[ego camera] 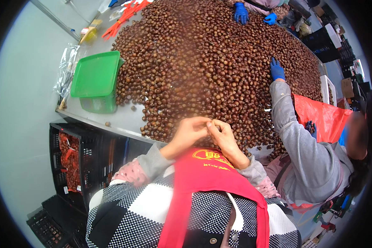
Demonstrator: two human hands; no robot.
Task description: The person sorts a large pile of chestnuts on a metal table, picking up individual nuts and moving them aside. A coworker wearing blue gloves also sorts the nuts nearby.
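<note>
My left hand [190, 130] and my right hand [222, 135] meet at the fingertips, just above the near edge of a large heap of round brown nuts [235, 80], which look like macadamias. Both sets of fingers are curled inward. A small brown patch shows beside my right thumb, but whether it is a nut in my fingers or the heap behind cannot be made out. Under my wrists is the red apron [204, 176] on my chest, bearing yellow writing. The nuts lie on a metal-topped table [128, 121].
Left on the table stands a green plastic tub [94, 74]; orange-red net strips [121, 23] lie beyond. Black crates [71, 155] are below left. At right, a co-worker's blue-gloved hand [277, 69] reaches onto the nuts near a red bag [319, 114]. Another person's blue gloves [241, 14] work opposite.
</note>
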